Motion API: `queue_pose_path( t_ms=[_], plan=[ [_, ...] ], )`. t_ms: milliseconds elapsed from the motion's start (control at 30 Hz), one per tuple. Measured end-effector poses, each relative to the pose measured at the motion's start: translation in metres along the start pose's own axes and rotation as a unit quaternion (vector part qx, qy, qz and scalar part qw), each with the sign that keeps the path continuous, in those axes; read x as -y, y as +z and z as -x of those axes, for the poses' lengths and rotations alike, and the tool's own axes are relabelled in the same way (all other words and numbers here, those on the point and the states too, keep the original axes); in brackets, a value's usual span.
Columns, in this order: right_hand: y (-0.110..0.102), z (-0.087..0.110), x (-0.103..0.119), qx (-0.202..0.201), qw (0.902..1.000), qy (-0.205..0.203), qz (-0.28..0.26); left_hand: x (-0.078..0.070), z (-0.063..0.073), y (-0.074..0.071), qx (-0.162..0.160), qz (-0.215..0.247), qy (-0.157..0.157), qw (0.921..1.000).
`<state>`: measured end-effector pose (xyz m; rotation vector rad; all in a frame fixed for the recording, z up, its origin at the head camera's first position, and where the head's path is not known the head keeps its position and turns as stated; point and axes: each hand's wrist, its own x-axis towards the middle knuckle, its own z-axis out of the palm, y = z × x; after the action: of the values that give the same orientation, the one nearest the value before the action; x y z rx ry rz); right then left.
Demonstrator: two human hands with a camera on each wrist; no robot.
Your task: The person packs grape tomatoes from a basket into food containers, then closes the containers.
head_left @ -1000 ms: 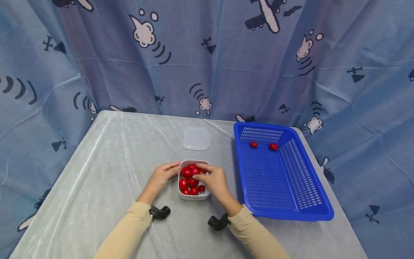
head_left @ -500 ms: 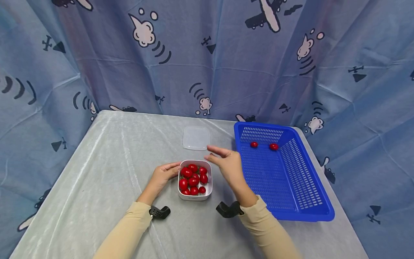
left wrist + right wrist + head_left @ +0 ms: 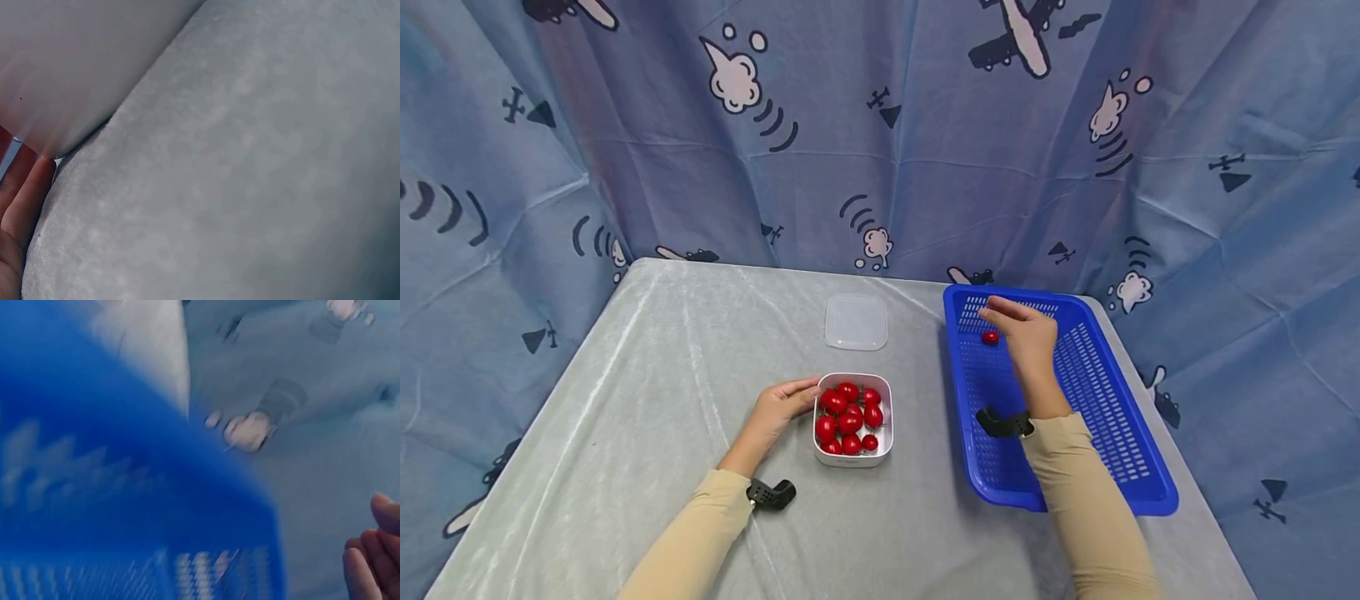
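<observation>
A white square box [image 3: 853,460] holding several red cherry tomatoes [image 3: 850,421] stands mid-table in the head view. My left hand [image 3: 781,407] touches its left side with fairly straight fingers; in the left wrist view, fingers [image 3: 28,197] lie against the pale wall of the box. Over the blue basket [image 3: 958,400] hovers my right hand [image 3: 1028,340], with thumb and fingers apart and nothing visible between them. One cherry tomato [image 3: 990,337] shows in the basket, just below the fingertips. The right wrist view shows the fingers [image 3: 359,575] loosely bent, beside the blurred basket rim.
A clear flat lid [image 3: 856,322] lies on the pale tablecloth behind the box. The basket fills the table's right side, its walls raised. Behind the table hangs a blue patterned curtain [image 3: 820,167].
My right hand has left the tomatoes in the box and moved right, over the basket, where it now covers the second tomato there. My left hand has stayed at the box.
</observation>
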<state>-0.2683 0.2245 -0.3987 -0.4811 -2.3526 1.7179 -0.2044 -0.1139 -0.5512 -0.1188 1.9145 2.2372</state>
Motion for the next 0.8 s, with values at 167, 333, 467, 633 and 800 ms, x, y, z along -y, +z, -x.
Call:
queue_pose_path(
  t_ms=[167,333,467,633,800],
  plan=[
    [-0.007,-0.026,-0.023,-0.023,0.9996,0.014,0.008,0.001,0.000,0.001,-0.005,0.004,0.001,1.0000],
    [-0.006,-0.047,-0.045,-0.047,0.9981,0.036,0.019,0.001,0.001,0.001,-0.005,0.004,0.005,1.0000],
    [-0.004,-0.061,-0.061,-0.062,0.9951,0.053,0.055,0.001,0.000,0.000,-0.008,0.012,0.006,0.9999],
    [-0.002,-0.069,-0.080,-0.084,0.9917,0.067,0.071,0.001,0.000,0.000,-0.004,0.007,0.004,1.0000],
    [-0.002,-0.070,-0.089,-0.080,0.9907,0.085,0.071,0.000,0.001,0.000,0.003,0.005,0.000,1.0000]
  ],
)
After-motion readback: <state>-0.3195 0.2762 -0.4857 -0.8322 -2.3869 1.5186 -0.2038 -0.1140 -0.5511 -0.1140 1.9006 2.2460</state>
